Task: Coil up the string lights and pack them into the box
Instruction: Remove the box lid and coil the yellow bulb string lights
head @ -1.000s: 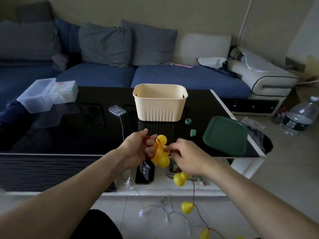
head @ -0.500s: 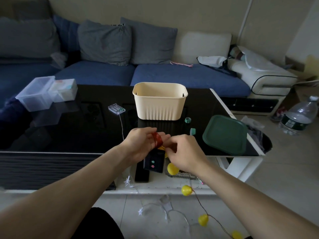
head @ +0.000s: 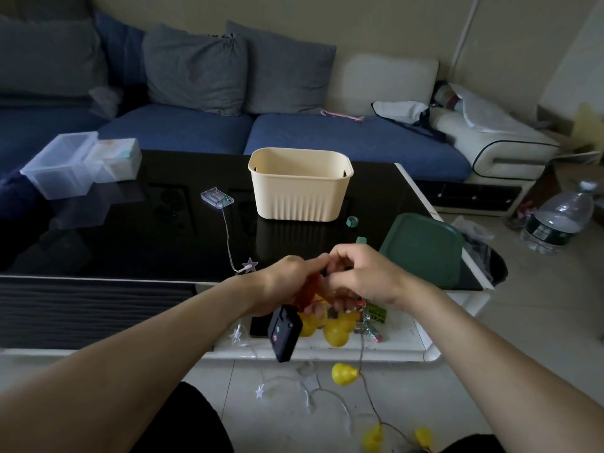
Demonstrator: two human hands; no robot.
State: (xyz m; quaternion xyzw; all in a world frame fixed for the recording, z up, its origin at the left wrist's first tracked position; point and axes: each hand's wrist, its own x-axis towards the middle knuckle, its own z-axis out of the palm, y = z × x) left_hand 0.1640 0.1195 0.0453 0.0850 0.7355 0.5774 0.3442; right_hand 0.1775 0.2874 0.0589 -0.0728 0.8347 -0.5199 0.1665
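Seen from above: left hand (head: 287,282) and right hand (head: 366,276) met at the desk's (head: 130,230) near edge, both gripping a partly wound bundle of yellow string lights (head: 336,331). More bulbs trailed to the floor (head: 523,322), not yet coiled. Cream box (head: 299,191) stood mid-desk, apparently empty. Roughly midway through coiling; packing not begun.

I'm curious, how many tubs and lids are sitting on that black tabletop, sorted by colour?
Clear tubs: 2
Cream box: 1
Green lid: 1
Total: 4
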